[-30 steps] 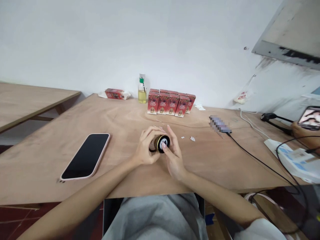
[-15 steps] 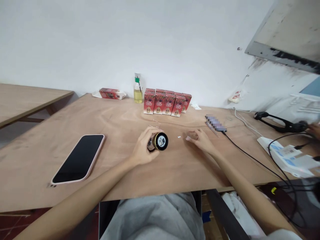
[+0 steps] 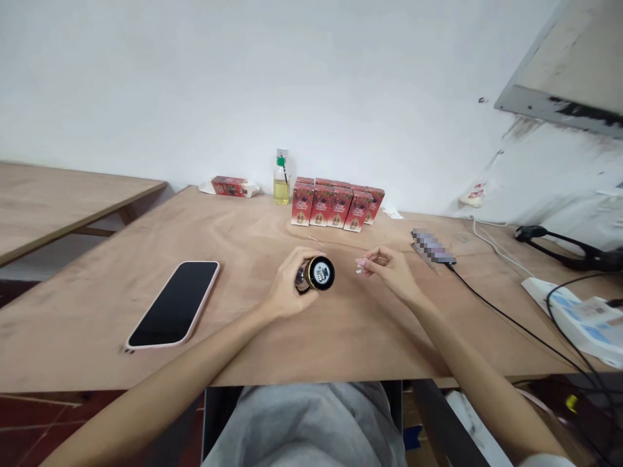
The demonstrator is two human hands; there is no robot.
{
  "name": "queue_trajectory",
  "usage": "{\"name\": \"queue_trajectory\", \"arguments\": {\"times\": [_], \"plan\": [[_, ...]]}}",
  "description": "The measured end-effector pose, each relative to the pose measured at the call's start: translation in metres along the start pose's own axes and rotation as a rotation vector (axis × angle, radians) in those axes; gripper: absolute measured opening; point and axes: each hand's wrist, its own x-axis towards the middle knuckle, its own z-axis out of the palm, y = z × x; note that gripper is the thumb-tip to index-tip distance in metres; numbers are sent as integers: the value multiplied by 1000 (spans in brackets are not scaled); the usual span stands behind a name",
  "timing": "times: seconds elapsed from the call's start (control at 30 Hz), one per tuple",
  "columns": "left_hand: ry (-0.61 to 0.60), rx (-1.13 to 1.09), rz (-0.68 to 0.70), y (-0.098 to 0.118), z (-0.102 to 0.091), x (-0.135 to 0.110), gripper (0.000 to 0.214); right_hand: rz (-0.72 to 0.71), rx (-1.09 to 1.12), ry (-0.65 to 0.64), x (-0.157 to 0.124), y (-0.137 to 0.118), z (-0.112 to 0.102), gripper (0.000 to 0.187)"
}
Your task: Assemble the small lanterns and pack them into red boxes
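My left hand (image 3: 291,285) is wrapped around a small cylindrical lantern-like item, its round black base (image 3: 322,273) facing me. A gold ring runs around the base, and a pale disc with a dark opening sits in its middle. Most of the body is hidden by my fingers. To the right, my right hand (image 3: 387,269) is closed in a pinch, thumb against forefinger. A tiny white piece (image 3: 359,270) shows at its fingertips, low over the table (image 3: 341,337). Thin wire-like strips (image 3: 315,240) lie beyond my left hand.
Several red printed boxes (image 3: 336,207) stand near the wall, beside a bottle of yellow liquid (image 3: 281,185). An opened red pack (image 3: 231,187) lies farther left. A phone (image 3: 174,305) rests at left. At right are a cabled phone-like device (image 3: 434,246) and a white power strip (image 3: 569,314).
My right hand has moved left to the tiny white piece, which lay apart from its fingers before. My left hand keeps hold of the lantern-like item. The view has shifted slightly.
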Motion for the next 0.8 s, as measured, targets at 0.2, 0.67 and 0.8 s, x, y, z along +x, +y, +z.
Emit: {"name": "queue_trajectory", "arguments": {"times": [0.2, 0.67, 0.8], "plan": [[-32, -56, -12, -1, -2, 1, 47, -118, 245, -30, -21, -43, 35, 29], [-102, -171, 17, -1, -1, -1, 44, -476, -81, -163, -21, -52, 41, 11], [-120, -163, 17, -1, -1, -2, 43, -479, -92, -157, -22, -49, 43, 11]]}}
